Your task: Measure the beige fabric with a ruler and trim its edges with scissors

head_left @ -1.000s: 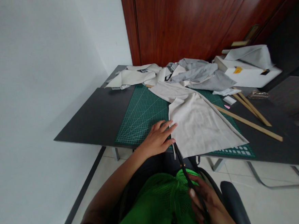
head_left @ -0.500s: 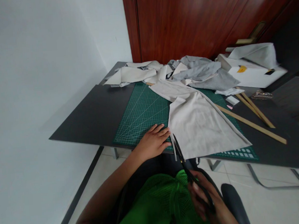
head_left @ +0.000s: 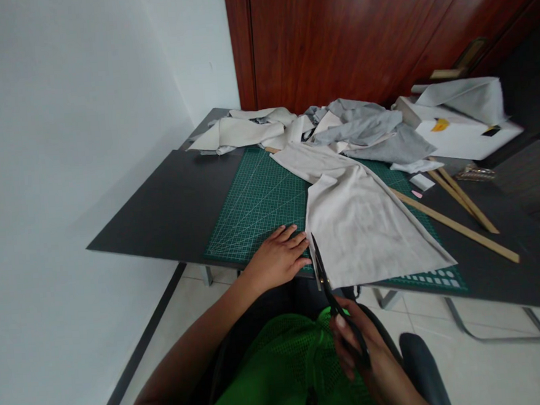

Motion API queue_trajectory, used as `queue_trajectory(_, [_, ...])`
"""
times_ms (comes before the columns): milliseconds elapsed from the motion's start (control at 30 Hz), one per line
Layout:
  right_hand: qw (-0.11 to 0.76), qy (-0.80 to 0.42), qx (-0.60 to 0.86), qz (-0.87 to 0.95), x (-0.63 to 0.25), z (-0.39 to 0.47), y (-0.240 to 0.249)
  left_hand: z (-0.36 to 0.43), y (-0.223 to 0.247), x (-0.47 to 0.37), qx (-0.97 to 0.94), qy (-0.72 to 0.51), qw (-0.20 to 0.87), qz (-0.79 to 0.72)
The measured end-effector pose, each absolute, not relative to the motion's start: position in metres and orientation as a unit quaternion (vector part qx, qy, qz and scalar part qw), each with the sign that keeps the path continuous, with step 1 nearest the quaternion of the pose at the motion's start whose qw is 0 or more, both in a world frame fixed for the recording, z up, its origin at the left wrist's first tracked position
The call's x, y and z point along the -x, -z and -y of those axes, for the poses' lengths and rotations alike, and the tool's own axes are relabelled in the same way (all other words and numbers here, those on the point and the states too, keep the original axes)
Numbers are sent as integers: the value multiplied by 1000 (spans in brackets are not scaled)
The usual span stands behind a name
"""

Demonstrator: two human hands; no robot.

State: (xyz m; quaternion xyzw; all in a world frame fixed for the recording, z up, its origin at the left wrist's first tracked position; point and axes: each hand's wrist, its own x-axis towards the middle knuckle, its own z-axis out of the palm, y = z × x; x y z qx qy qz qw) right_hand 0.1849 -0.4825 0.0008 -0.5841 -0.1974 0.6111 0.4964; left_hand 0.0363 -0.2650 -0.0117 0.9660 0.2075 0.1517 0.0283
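Observation:
A light beige piece of fabric (head_left: 368, 226) lies over the green cutting mat (head_left: 264, 190), its lower edge near the table's front. My left hand (head_left: 280, 257) rests flat on the mat, fingers spread, fingertips at the fabric's left edge. In my right hand (head_left: 358, 344) is a pair of black scissors (head_left: 324, 276), fingers wrapped around the handles. The blades lie along the fabric's left edge, close to my left fingertips, with a narrow strip on their left side. How far apart the blades stand is hard to make out.
Crumpled grey and cream fabric pieces (head_left: 361, 128) are heaped along the back. At the right lie wooden strips (head_left: 456, 226), a small white block (head_left: 421, 182) and a pink piece (head_left: 417, 194). A white box (head_left: 471, 136) with cloth on it stands behind them.
My right hand and the scissors have moved forward and slightly left, so the blades reach farther up along the fabric's edge. My left hand keeps its place.

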Motion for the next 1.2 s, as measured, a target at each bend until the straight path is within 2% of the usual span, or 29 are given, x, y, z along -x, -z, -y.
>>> queue_trajectory(333, [505, -608, 574, 214, -180, 479, 4, 268, 5, -38, -969, -116, 28, -217])
queue_trajectory(1200, [490, -608, 586, 216, -178, 482, 1, 269, 5, -38, -966, -133, 21, -219])
